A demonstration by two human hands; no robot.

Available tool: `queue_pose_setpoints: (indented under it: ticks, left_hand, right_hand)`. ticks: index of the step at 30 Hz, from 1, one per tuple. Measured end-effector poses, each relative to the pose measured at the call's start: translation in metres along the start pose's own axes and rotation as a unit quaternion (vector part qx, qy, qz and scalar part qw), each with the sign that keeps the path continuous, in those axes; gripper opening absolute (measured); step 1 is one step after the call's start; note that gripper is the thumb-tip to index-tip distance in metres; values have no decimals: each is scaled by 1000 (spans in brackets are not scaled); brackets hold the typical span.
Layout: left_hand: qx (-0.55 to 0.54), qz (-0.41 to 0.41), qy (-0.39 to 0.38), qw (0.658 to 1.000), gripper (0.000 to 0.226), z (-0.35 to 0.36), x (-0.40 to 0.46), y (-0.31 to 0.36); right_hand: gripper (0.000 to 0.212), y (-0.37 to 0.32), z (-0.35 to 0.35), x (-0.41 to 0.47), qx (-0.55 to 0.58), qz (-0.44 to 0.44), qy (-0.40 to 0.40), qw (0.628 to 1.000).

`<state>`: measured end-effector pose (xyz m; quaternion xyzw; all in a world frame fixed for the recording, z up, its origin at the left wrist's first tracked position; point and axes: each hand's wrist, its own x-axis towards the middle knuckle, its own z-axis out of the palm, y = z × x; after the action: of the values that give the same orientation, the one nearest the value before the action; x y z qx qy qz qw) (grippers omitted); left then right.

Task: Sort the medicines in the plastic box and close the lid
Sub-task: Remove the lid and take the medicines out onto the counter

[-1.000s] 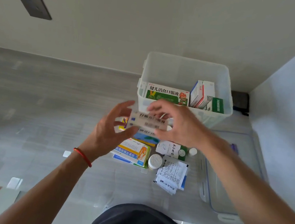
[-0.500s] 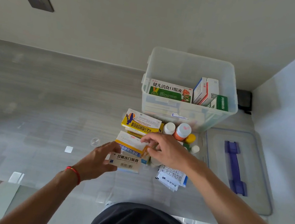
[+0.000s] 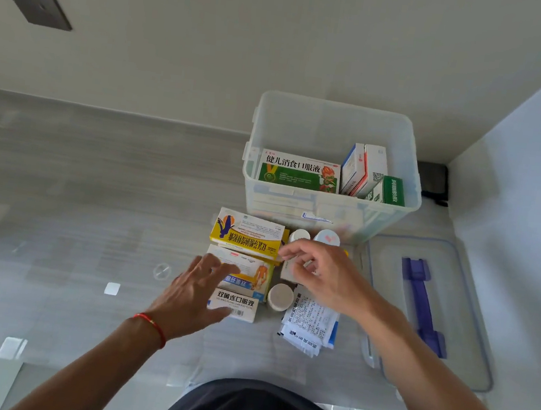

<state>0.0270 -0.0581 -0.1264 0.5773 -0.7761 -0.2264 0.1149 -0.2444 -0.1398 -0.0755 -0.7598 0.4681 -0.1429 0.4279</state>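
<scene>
The clear plastic box (image 3: 325,217) stands open at the back, with a green-and-white carton (image 3: 299,174) and upright cartons (image 3: 364,171) inside. Its lid (image 3: 463,331) with a purple handle lies flat to the right. In front of the box lie a yellow carton (image 3: 247,234), an orange-and-blue carton (image 3: 248,271) and a white carton with black characters (image 3: 234,305). My left hand (image 3: 191,297) hovers open over the white carton, thumb beside it. My right hand (image 3: 325,275) curls around a small white box (image 3: 288,269) next to two bottles (image 3: 312,236).
A white round cap (image 3: 280,297) and a stack of paper sachets (image 3: 311,324) lie near the front of the pile. A white wall (image 3: 516,199) closes the right side, close to the lid. A dark object (image 3: 433,183) sits in the corner behind the box.
My left hand brought the white carton down onto the table and let go of it. My right hand dropped to the pile and closed on the small white box.
</scene>
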Motion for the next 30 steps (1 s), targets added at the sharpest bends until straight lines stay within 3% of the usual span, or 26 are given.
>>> queue_pose_setpoints:
  ticks: [6, 10, 13, 17, 22, 30]
  left_hand:
    - [-63, 55, 212, 974, 27, -72, 76, 48]
    - [-42, 70, 323, 943, 25, -109, 143, 61]
    - [16, -6, 276, 961, 33, -114, 198, 59]
    - [94, -149, 136, 975, 51, -89, 233, 49]
    - [107, -160, 138, 972, 56, -80, 237, 39]
    - [3, -201, 168, 965, 52, -83, 238, 45]
  right_hand:
    - [18, -24, -58, 14, -6, -74, 106, 992]
    - [18, -24, -109, 50, -16, -56, 218, 974]
    - [16, -7, -128, 97, -89, 19, 210, 973]
    - [36, 19, -123, 162, -157, 121, 62, 978]
    - [33, 37, -99, 220, -281, 160, -94, 942]
    - [52, 50, -83, 237, -337, 158, -95, 923]
